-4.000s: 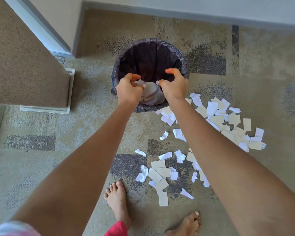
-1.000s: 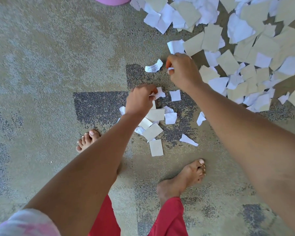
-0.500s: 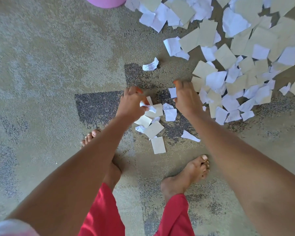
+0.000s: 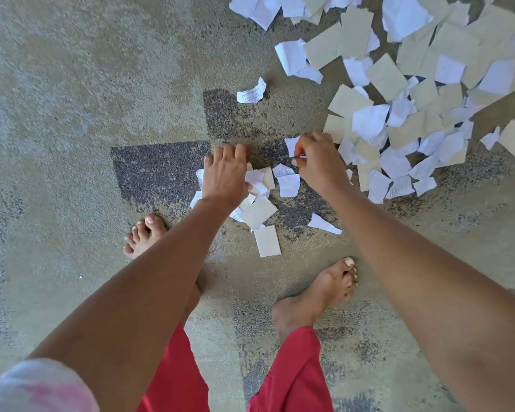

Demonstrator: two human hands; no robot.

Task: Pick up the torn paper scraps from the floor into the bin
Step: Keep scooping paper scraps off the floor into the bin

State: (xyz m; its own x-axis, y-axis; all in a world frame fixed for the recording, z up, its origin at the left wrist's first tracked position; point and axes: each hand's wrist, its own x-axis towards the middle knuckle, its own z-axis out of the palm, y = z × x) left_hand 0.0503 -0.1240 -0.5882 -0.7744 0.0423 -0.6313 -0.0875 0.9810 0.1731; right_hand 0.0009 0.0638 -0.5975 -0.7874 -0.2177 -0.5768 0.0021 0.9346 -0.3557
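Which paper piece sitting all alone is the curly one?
The small white printed scrap just beyond the left hand. It curls up off the carpet, while the other lone white scrap, nearer the right foot, lies flat.

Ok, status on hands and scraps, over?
Left hand on near cluster, grip unclear. Right hand pinching white scrap. Big pile lies beyond; bin not visible.

head view: scrap pickup on floor

left grip (image 4: pixel 225 173) holds crumpled white scraps (image 4: pixel 255 181) over a small cluster (image 4: pixel 257 215). right grip (image 4: pixel 318 162) pinches one white scrap (image 4: pixel 292 143). large scrap pile (image 4: pixel 399 99) lies on the floor (image 4: pixel 72 84), beside the right grip.
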